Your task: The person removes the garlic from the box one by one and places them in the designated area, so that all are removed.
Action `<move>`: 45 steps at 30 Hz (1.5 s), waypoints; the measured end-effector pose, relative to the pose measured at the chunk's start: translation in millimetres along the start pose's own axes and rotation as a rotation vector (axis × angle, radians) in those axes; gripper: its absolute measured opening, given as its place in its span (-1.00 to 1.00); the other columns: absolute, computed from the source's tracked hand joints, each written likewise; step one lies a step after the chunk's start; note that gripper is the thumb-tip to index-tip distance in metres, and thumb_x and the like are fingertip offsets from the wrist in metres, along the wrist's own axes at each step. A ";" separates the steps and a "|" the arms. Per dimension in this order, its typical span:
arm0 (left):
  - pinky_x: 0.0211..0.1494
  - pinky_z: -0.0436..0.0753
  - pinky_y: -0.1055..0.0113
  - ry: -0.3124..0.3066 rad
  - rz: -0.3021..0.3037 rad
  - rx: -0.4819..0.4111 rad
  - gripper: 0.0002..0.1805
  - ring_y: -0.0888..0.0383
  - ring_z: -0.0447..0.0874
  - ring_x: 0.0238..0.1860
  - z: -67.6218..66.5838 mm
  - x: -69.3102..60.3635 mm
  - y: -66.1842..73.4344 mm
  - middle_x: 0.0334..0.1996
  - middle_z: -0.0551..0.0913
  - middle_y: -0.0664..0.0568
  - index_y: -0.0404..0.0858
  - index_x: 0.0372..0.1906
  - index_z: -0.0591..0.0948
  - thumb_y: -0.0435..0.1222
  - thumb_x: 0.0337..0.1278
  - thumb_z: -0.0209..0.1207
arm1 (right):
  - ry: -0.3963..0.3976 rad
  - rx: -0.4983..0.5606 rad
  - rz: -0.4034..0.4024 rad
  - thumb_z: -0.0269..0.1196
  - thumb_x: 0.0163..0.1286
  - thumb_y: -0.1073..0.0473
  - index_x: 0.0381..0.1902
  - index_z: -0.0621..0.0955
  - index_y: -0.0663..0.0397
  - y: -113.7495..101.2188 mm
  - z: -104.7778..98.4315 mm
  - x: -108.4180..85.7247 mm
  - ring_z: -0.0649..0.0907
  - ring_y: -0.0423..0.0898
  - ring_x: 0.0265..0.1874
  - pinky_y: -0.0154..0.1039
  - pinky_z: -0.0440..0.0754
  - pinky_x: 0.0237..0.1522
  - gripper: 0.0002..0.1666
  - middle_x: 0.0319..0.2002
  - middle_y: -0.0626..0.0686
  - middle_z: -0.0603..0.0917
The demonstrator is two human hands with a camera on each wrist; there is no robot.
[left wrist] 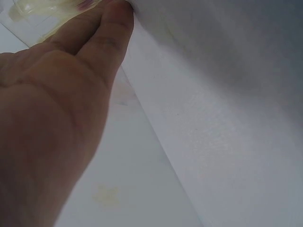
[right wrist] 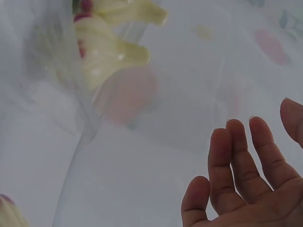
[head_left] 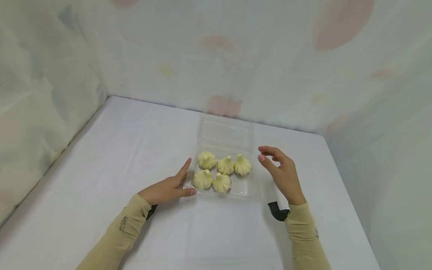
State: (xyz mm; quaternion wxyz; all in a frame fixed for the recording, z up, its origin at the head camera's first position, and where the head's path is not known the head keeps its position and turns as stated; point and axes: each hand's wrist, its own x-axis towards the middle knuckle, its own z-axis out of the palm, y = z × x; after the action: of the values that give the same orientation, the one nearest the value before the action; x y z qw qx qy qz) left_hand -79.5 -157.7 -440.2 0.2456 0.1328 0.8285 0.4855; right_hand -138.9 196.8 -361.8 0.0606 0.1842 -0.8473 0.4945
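A clear plastic clamshell box (head_left: 241, 186) lies on the table with its see-through lid (head_left: 226, 131) folded back toward the wall. Several pale yellow garlic bulbs (head_left: 225, 165) sit inside it in two rows, and the front right part of the base holds none. At the box's left side rests my left hand (head_left: 167, 190), its fingers extended along the wall and its thumb by the front corner. My right hand (head_left: 285, 174) hovers apart from the box on its right, fingers loosely bent, nothing held. In the right wrist view, garlic bulbs (right wrist: 106, 52) show through the clear plastic.
White cloth covers the table (head_left: 162, 127). A patterned curtain (head_left: 263, 67) hangs behind the far edge and along both sides. On the right wrist is a black strap (head_left: 278, 212).
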 end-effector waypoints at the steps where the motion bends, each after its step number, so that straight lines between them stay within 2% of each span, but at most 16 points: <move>1: 0.50 0.07 -0.13 0.000 -0.001 0.001 0.17 -0.12 0.02 0.54 -0.1 0.0 0.1 0.56 0.09 -0.16 0.07 0.61 -0.48 0.07 0.39 0.21 | -0.009 0.001 0.001 0.30 0.49 0.09 0.18 0.66 0.02 -1.1 2.7 -0.2 0.57 -0.14 0.10 -0.01 0.32 0.20 -0.65 0.05 -0.05 0.69; 4: 0.49 0.07 -0.14 0.001 0.000 0.007 0.17 -0.13 0.03 0.54 -0.3 0.0 0.6 0.56 0.10 -0.17 0.05 0.61 -0.48 0.07 0.39 0.21 | -0.035 0.010 0.005 0.30 0.49 0.08 0.17 0.66 -0.02 -3.2 10.9 -2.2 0.58 -0.14 0.10 -0.02 0.32 0.19 -0.65 0.05 -0.06 0.68; 6: 0.49 0.08 -0.14 0.003 0.000 0.013 0.17 -0.13 0.03 0.54 -0.4 -0.2 1.0 0.56 0.11 -0.17 0.05 0.61 -0.47 0.07 0.39 0.22 | -0.051 0.015 0.015 0.29 0.50 0.12 0.17 0.65 0.05 -13.5 15.4 -4.1 0.58 -0.07 0.10 -0.03 0.31 0.19 -0.66 0.06 0.00 0.68; 11: 0.50 0.07 -0.13 0.003 -0.001 0.012 0.17 -0.12 0.02 0.54 -0.4 -0.8 1.9 0.55 0.11 -0.16 0.05 0.61 -0.47 0.08 0.38 0.22 | -0.076 0.033 0.037 0.29 0.48 0.19 0.18 0.64 0.09 -17.6 24.9 -5.0 0.57 -0.01 0.12 0.00 0.30 0.21 -0.65 0.09 0.06 0.67; 13: 0.50 0.07 -0.13 0.001 -0.004 0.010 0.17 -0.12 0.02 0.54 -0.7 -0.8 2.1 0.55 0.10 -0.16 0.06 0.61 -0.47 0.07 0.38 0.22 | -0.083 0.043 0.037 0.31 0.48 0.15 0.19 0.65 0.01 -9.1 28.1 -4.5 0.57 -0.07 0.12 0.00 0.30 0.22 -0.64 0.11 0.02 0.67; 19: 0.49 0.07 -0.15 0.001 -0.004 0.008 0.18 -0.15 0.01 0.54 -2.7 -0.7 3.0 0.56 0.09 -0.18 0.06 0.60 -0.49 0.07 0.38 0.22 | -0.122 0.051 0.007 0.30 0.49 0.05 0.20 0.64 -0.01 -8.8 36.7 -4.0 0.56 -0.12 0.12 0.04 0.32 0.22 -0.62 0.13 0.02 0.66; 24: 0.50 0.05 -0.14 0.002 -0.013 -0.012 0.18 -0.12 0.00 0.55 -0.6 -0.9 0.6 0.56 0.09 -0.14 0.08 0.61 -0.47 0.10 0.36 0.23 | -0.148 0.046 0.009 0.30 0.48 -0.02 0.18 0.66 -0.19 -7.9 46.6 -5.7 0.56 -0.12 0.11 0.14 0.33 0.23 -0.65 0.11 -0.12 0.66; 29: 0.49 0.06 -0.16 0.002 -0.008 0.012 0.18 -0.14 0.03 0.54 0.4 -1.0 -0.6 0.56 0.11 -0.17 0.05 0.61 -0.46 0.11 0.37 0.22 | -0.182 0.027 0.009 0.30 0.48 -0.05 0.20 0.65 -0.11 -5.2 56.6 -7.4 0.57 -0.11 0.12 0.27 0.33 0.23 -0.60 0.13 -0.15 0.65; 33: 0.50 0.07 -0.14 0.010 0.002 0.018 0.17 -0.12 0.04 0.54 -0.5 0.5 1.1 0.55 0.11 -0.17 0.06 0.61 -0.46 0.09 0.38 0.21 | -0.209 0.029 0.023 0.28 0.48 -0.09 0.22 0.64 -0.10 -4.4 63.3 -9.4 0.56 -0.09 0.13 0.20 0.42 0.17 -0.57 0.14 -0.06 0.64; 38: 0.51 0.05 -0.12 0.010 -0.005 0.013 0.17 -0.09 0.03 0.54 -0.8 0.6 1.7 0.55 0.11 -0.16 0.08 0.61 -0.46 0.10 0.37 0.22 | -0.257 0.012 0.053 0.26 0.49 -0.15 0.22 0.63 -0.14 -3.4 72.4 -14.7 0.55 -0.07 0.14 0.14 0.53 0.09 -0.56 0.14 -0.10 0.63; 45: 0.51 0.04 -0.13 0.010 -0.009 0.005 0.17 -0.10 0.02 0.54 1.6 -1.5 0.3 0.55 0.10 -0.17 0.07 0.61 -0.45 0.09 0.37 0.22 | -0.313 -0.025 -0.045 0.29 0.49 0.00 0.18 0.64 0.08 2.1 85.3 -18.5 0.59 0.08 0.06 0.18 0.52 0.10 -0.58 0.10 0.04 0.67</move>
State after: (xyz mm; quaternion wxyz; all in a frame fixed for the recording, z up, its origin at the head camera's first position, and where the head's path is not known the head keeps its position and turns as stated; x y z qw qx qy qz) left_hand -77.4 -157.1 -440.2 0.2431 0.1272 0.8314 0.4831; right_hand -115.8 129.0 -411.8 -0.0587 0.2769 -0.8482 0.4478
